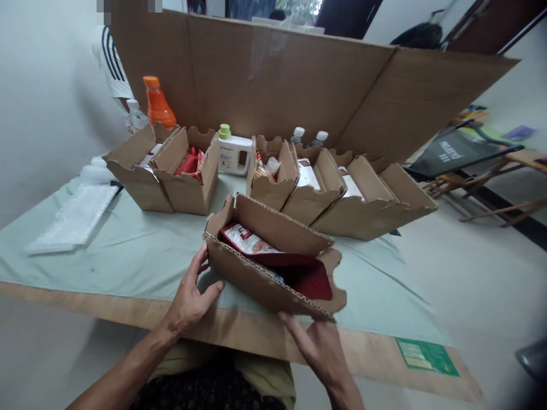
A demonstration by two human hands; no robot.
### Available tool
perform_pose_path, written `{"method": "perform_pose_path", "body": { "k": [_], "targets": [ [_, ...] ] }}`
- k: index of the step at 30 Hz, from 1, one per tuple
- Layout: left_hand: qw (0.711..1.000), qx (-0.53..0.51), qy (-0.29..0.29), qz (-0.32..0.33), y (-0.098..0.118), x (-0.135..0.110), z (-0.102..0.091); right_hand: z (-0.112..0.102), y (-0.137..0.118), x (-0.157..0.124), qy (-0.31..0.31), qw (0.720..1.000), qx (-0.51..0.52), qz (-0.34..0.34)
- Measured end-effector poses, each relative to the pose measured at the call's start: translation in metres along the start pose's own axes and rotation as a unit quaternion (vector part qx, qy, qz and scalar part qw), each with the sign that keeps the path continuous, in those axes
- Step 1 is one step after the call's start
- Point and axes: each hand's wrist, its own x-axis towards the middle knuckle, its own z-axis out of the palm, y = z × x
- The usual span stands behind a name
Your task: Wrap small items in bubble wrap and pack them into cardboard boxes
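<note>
An open cardboard box (256,279) sits at an angle near the table's front edge. Inside it are a red-and-white printed packet (250,239) and a dark red piece (314,279); the lower contents are partly hidden. My left hand (192,296) is at the box's left end, fingers against the end wall and thumb apart near the front wall. At the lower right, my right hand (314,347) has its thumb against the front wall, while its other fingers are mostly hidden by the box's corner.
Behind stands a row of similar cardboard bins (188,191) holding packets and white items. A white jug (234,154) with a green cap and an orange bottle (160,105) are near a tall cardboard panel (299,74). Clear plastic packaging (74,216) lies left. Folding chairs (461,151) stand right.
</note>
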Motion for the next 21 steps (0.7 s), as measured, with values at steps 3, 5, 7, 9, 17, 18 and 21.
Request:
{"method": "perform_pose_path", "body": {
  "k": [3,5,7,9,17,18,21],
  "targets": [
    [1.0,-0.004,0.007,0.018,0.008,0.025,0.014,0.002,0.005,0.054,0.025,0.999,0.025,-0.013],
    [1.0,-0.007,0.008,0.029,0.01,0.044,0.024,0.0,0.014,0.091,0.022,0.999,0.037,-0.012],
    [0.999,-0.007,0.002,0.038,0.006,0.062,0.031,0.0,0.025,0.118,0.032,0.998,0.051,-0.001],
    [0.999,-0.002,-0.012,0.037,-0.001,0.072,0.035,0.005,0.037,0.129,0.053,0.996,0.073,0.019],
    [0.986,0.126,-0.104,0.018,-0.016,0.033,0.009,0.034,0.074,0.065,0.042,0.993,0.027,0.104],
    [0.981,0.145,-0.125,0.039,-0.015,0.023,0.005,0.035,0.078,0.057,0.046,0.993,0.009,0.107],
    [0.958,0.182,-0.198,0.096,-0.011,0.001,-0.015,0.037,0.088,0.042,0.046,0.996,-0.042,0.062]
  ]
}}
